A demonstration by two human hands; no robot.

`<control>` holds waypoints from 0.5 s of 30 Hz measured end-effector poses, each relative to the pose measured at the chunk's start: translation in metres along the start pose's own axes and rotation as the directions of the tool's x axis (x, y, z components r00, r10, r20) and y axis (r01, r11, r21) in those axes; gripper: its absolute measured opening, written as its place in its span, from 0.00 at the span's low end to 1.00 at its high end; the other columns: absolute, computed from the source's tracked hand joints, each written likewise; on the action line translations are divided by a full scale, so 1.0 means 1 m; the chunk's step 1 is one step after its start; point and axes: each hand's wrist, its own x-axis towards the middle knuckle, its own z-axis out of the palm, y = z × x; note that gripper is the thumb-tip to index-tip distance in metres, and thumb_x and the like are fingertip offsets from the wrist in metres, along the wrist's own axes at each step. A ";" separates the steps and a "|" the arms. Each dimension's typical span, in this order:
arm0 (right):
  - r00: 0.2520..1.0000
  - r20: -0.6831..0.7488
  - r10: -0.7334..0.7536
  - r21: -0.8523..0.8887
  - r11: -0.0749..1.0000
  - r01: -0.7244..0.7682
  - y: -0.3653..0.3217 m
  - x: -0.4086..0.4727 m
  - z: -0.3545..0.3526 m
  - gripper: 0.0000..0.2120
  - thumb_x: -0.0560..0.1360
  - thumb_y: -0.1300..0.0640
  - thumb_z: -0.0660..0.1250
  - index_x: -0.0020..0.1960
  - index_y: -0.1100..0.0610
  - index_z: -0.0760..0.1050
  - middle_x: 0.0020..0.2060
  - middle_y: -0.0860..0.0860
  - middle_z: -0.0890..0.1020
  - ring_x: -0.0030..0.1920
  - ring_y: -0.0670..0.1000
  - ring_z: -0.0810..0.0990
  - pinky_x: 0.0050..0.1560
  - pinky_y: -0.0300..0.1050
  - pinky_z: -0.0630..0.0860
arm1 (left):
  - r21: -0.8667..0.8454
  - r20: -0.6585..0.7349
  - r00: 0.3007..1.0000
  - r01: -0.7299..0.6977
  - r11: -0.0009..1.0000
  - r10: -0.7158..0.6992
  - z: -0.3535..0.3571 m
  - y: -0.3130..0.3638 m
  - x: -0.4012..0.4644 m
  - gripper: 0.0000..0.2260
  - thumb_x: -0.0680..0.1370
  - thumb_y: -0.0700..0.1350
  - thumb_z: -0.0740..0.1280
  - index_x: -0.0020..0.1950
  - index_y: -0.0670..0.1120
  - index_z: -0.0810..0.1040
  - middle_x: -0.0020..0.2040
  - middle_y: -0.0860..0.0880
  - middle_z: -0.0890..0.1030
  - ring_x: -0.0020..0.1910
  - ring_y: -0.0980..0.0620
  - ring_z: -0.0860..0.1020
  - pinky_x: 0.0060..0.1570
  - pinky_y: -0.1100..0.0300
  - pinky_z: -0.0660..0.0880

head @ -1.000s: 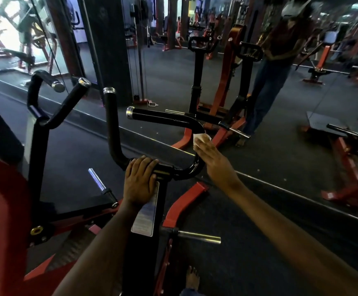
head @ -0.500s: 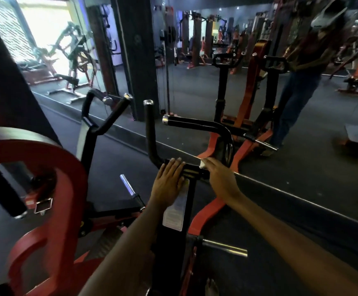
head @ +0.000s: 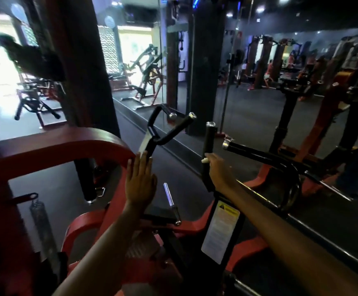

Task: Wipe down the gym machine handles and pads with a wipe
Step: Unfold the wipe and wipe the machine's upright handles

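L hand [head: 140, 180] flat, spread – R hand [head: 218, 170] prob. pinching wipe [head: 204, 160] on handle [head: 208, 154], mirror [head: 280, 103] beyond.

The upright handle [head: 208, 159] is black with a silver end cap, and the wipe [head: 205, 160] against it is white. The forked handle [head: 167, 130] is black too, capped in silver. The curved frame [head: 67, 146] is red. A white warning label [head: 220, 231] with a yellow-and-black triangle sits on the black post. The peg [head: 169, 197] is shiny chrome. The floor [head: 248, 116] is dark grey.
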 end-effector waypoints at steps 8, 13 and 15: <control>0.972 -0.005 -0.235 -0.411 0.886 0.213 -0.018 0.111 -0.007 0.14 0.78 0.65 0.59 0.62 0.66 0.73 0.60 0.62 0.75 0.62 0.58 0.73 0.61 0.44 0.66 | 0.094 -0.214 0.975 0.073 0.993 -0.052 0.011 -0.026 0.026 0.22 0.82 0.45 0.54 0.75 0.37 0.64 0.78 0.41 0.56 0.78 0.47 0.50 0.76 0.50 0.48; 0.972 0.152 -0.181 -0.857 0.465 0.221 0.002 0.120 0.014 0.19 0.76 0.67 0.57 0.66 0.67 0.70 0.69 0.66 0.66 0.71 0.65 0.61 0.68 0.52 0.64 | 0.162 -0.311 0.938 0.209 0.965 -0.151 0.027 -0.020 0.032 0.24 0.82 0.48 0.56 0.76 0.39 0.62 0.80 0.46 0.42 0.79 0.49 0.44 0.76 0.52 0.42; 0.966 0.202 -0.162 -0.874 0.415 0.253 0.011 0.114 0.026 0.21 0.77 0.70 0.53 0.71 0.70 0.61 0.73 0.66 0.58 0.74 0.65 0.52 0.70 0.53 0.62 | 0.150 -0.330 0.924 0.252 0.956 -0.192 0.031 -0.019 0.032 0.24 0.81 0.47 0.55 0.76 0.40 0.59 0.80 0.47 0.40 0.78 0.49 0.42 0.76 0.52 0.40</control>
